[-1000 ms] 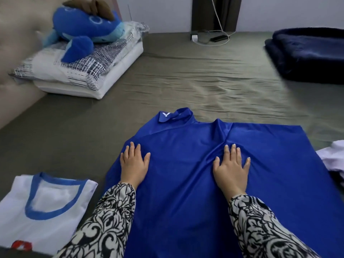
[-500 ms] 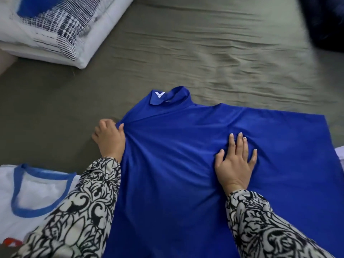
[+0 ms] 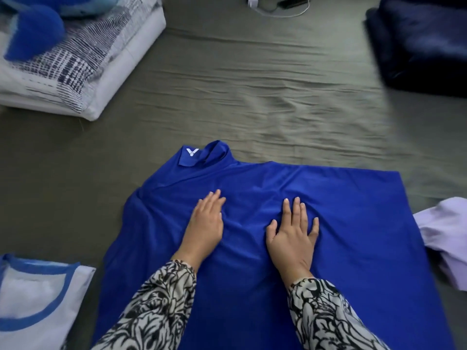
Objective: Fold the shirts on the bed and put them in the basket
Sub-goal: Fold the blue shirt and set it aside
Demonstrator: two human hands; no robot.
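- Both my hands are flat on the blue shirt [image 3: 252, 261], which is spread out on the bed [image 3: 252, 97] right in front of me, collar pointing away with the little white logo showing.
- My left hand [image 3: 206, 223] is palm down, fingers straight and close together, angled a bit toward the right. Not grabbing anything, just pressing on the fabric.
- My right hand [image 3: 293, 233] is also palm down, fingers spread a bit wider, thumb out to the left. Same deal, only resting flat on the cloth, no grip.
- The fabric is bunched into a few wrinkles between the two hands.
- Both forearms come in from the bottom, in black-and-white patterned sleeves [image 3: 156, 306].
- A white shirt with blue trim [image 3: 38, 299] lies to my left, near the blue one but apart from it.
- A pale purple garment [image 3: 444, 236] sits at the right edge, just beside the blue shirt.
- Farther off: stacked pillows [image 3: 83, 72] top left, a dark blue blanket [image 3: 424, 41] top right.
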